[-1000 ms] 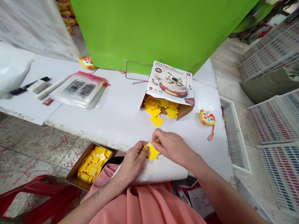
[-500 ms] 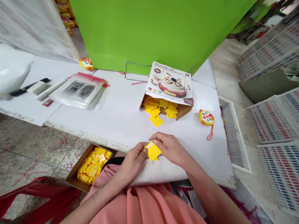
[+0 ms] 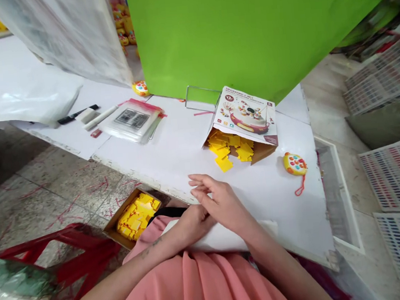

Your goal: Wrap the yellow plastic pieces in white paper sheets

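Observation:
My left hand [image 3: 195, 224] is curled closed at the table's front edge, low over a white sheet-like thing [image 3: 225, 241] by my lap. Its fingertips are hidden, so whatever it holds cannot be made out. Partly over it lies my right hand [image 3: 219, 200], fingers stretched out to the left and no piece showing in them. Beyond the hands, flat yellow plastic pieces [image 3: 225, 163] spill from the open end of a printed cardboard box [image 3: 249, 110]. To the right sits a yellow toy with coloured buttons [image 3: 295, 163] and an orange strap.
At the lower left, a cardboard carton [image 3: 114, 237] holds many yellow pieces, near a red stool [image 3: 75, 240]. Clear plastic bags [image 3: 127, 123], a marker [image 3: 78, 115] and a wire frame [image 3: 202, 97] lie on the table [image 3: 171, 143]. A green panel [image 3: 232, 35] stands behind.
The yellow piece held between both hands is out of sight. My right hand has slid over my left and its fingers have straightened; my left hand has curled closed. The view has shifted left.

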Demonstrator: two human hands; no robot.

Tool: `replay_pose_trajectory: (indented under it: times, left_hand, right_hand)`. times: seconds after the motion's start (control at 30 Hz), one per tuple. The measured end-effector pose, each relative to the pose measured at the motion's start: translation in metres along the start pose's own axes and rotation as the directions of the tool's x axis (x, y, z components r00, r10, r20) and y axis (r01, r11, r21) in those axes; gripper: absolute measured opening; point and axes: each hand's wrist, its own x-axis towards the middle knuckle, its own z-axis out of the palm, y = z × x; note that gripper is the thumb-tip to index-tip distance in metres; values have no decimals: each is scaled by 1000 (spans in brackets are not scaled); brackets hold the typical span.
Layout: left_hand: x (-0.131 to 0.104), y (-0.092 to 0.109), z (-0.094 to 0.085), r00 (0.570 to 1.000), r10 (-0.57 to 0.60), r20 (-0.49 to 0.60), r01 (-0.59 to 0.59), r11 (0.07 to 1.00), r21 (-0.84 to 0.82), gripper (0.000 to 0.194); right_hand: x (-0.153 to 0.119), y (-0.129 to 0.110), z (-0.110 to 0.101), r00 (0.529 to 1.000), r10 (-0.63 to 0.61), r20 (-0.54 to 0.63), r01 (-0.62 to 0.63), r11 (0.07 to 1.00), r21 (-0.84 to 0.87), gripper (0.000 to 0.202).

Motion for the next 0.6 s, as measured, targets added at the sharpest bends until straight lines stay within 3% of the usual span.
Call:
replay_pose_trajectory:
  times: [0.1,0.3,0.43,0.6]
  left_hand:
    - [0,6,-9,1000,21,18,-22,997,76,27]
    - [10,13,-23,999,-31,-18,33,995,99,30]
    - [14,10,-22,998,-62,-11,62,992,110,29]
    - [13,7,-21,997,-76,-27,79,992,102,33]
  right_hand:
    - [-12,10,-15,999,28,-41,-34,988,-152,27]
    - [-37,24,-43,997,67,26,-54,935,-349,27]
    - [-40,28,-45,999,31,23,-19,910,-415,28]
    - [-37,27,-30,996,-77,-50,46,894,-447,20]
